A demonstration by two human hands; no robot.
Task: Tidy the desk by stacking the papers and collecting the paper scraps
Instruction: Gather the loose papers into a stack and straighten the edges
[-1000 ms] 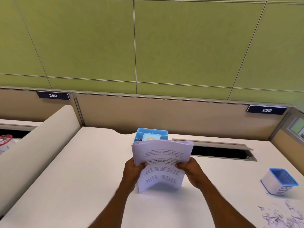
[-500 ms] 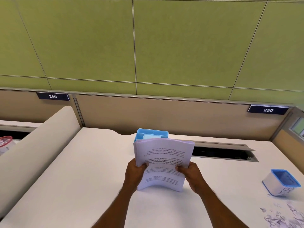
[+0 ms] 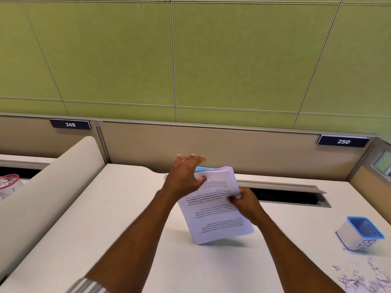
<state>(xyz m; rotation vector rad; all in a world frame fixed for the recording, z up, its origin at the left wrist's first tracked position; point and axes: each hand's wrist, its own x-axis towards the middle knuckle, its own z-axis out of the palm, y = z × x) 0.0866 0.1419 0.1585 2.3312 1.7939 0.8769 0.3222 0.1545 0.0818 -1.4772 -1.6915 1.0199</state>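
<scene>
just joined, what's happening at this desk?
A person is squaring up a stack of papers on edge on the desk. The right hand pinches its right side; the left hand is open at the top corner, thumb on the front sheet. Paper scraps lie uncollected at the near right, beside a blue-rimmed tub.

Green wall panels; signs 249 and 250; a blue-rimmed white tub; an open cable slot.
</scene>
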